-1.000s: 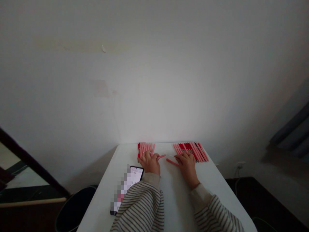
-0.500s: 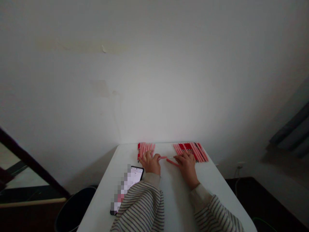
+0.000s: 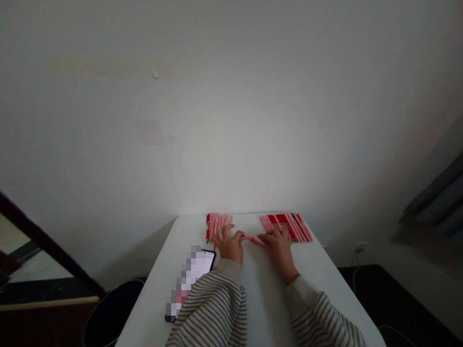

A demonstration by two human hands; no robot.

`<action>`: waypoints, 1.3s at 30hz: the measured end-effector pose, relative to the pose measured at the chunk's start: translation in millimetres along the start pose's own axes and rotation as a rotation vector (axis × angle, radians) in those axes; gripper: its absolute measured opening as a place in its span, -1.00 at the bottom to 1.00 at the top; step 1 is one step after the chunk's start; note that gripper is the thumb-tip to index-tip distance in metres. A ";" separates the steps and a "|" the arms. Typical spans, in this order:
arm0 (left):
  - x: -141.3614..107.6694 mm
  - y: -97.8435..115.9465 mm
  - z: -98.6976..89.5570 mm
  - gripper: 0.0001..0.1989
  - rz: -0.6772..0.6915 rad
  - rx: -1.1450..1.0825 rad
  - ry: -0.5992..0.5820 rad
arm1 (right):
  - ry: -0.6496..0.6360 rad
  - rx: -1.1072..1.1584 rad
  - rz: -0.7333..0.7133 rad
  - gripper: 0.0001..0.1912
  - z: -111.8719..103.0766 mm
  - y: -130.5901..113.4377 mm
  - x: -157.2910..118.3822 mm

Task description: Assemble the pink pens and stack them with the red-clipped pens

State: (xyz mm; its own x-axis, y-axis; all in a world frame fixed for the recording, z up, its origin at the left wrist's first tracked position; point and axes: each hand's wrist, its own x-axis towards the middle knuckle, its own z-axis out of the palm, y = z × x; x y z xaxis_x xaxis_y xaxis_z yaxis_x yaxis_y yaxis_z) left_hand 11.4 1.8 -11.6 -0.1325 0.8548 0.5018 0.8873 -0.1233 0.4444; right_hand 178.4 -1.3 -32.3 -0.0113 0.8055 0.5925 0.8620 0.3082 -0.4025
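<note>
My left hand (image 3: 230, 245) pinches a pink pen barrel (image 3: 247, 237) between thumb and fingertip, other fingers bent over the table. Facing it, my right hand (image 3: 279, 246) is closed at the fingertips round a thin pen part, mostly hidden, at the barrel's right end. A second pink pen piece (image 3: 259, 242) slants out from under the right fingers, close to the barrel. Behind my left hand lies a row of pink pens (image 3: 219, 220) with red ones at its left edge. Beyond my right hand is a larger row of pink and red pens (image 3: 297, 227).
A phone (image 3: 206, 260) with a lit screen lies on the white table (image 3: 159, 284), left of my left forearm. The wall (image 3: 231, 144) rises at the table's far edge. A dark bin (image 3: 112, 308) stands on the floor at left.
My left hand has shifted slightly right with the pink barrel, closing the gap to the right hand. The thin pale part seen between them is now largely covered. My right hand has barely moved.
</note>
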 end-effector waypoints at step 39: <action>-4.3 1.5 9.2 -0.89 0.067 -0.062 0.002 | -0.032 -0.044 -0.069 -0.82 2.4 5.1 1.8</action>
State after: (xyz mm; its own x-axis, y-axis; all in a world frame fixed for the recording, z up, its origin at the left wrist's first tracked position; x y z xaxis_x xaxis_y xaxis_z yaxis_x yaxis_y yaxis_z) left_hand 17.5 2.6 -19.9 -0.0746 0.8425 0.5336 0.8652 -0.2114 0.4547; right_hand 181.6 3.0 -34.9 -0.0868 0.7992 0.5947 0.8798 0.3415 -0.3305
